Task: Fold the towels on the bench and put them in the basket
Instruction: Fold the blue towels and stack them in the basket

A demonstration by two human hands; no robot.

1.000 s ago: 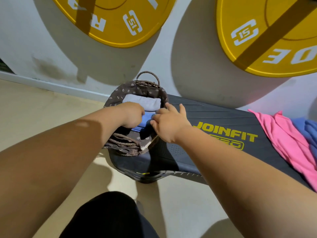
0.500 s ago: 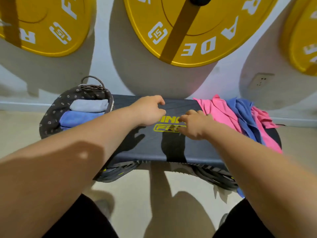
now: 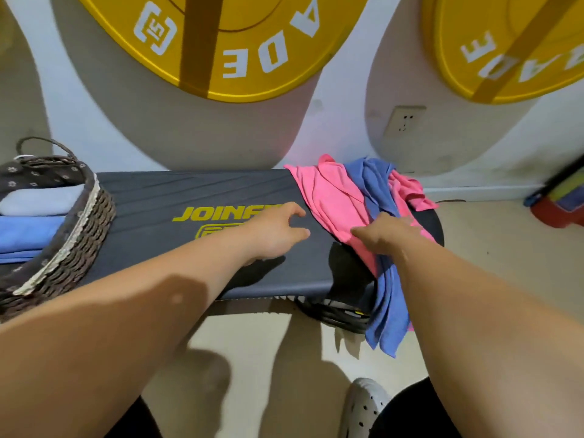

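A dark bench (image 3: 177, 197) with yellow lettering runs across the middle. At its right end lie crumpled towels: a pink towel (image 3: 331, 197) on top, a blue towel (image 3: 382, 279) hanging over the front edge, and more pink cloth behind. My right hand (image 3: 385, 232) rests on the pink towel's near edge, fingers pointing left. My left hand (image 3: 278, 232) hovers over the bare bench just left of the towels, fingers loosely spread, holding nothing. A woven basket (image 3: 79, 235) with a dark liner sits at the left end, holding a folded grey towel (image 3: 38, 200) and a folded blue towel (image 3: 25, 235).
Two large yellow weight plates (image 3: 240, 42) hang on the wall above the bench. A wall socket (image 3: 404, 120) is behind the towels. Red and blue gear (image 3: 559, 200) sits on the floor at far right. My shoe (image 3: 363, 406) and legs are below the bench.
Both hands left the basket and moved right along the bench. My right hand now touches the pink towel; my left hand follows beside it.
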